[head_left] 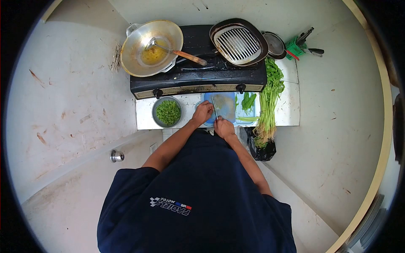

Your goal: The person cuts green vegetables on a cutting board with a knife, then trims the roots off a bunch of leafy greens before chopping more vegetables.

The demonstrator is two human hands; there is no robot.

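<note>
— What have the fingers got hold of?

— The right hand (223,126) is closed round the handle of a knife (215,110). Its thin blade runs away from the knuckles over a blue cutting board (228,106). The left hand (203,113) lies curled on the board, touching or nearly touching the blade on its left. Whether anything is pinched under those fingers I cannot tell, it is too small

— How would that knife handle?

— Light and stiff, I'd judge: a narrow strip of pale metal with one sharp edge. Take it by the handle only, where the right fingers already wrap it. Leaf juice could make that grip slippery

— And going outward from the fingers?

— Just right of the right-hand fingers are loose green leaves (248,101) on the board. Beyond them lies a long bunch of leafy stalks (268,95), soft and limp by the look, with its root ends over a black bag (262,152). Just left of the left-hand fingers is a metal bowl (153,113) of chopped greens (168,112). Past the fingertips is a black stove (198,78) carrying a wok (134,59) with a spatula (185,55) in yellowish liquid, and beside it a ribbed grill pan (239,42)
</note>
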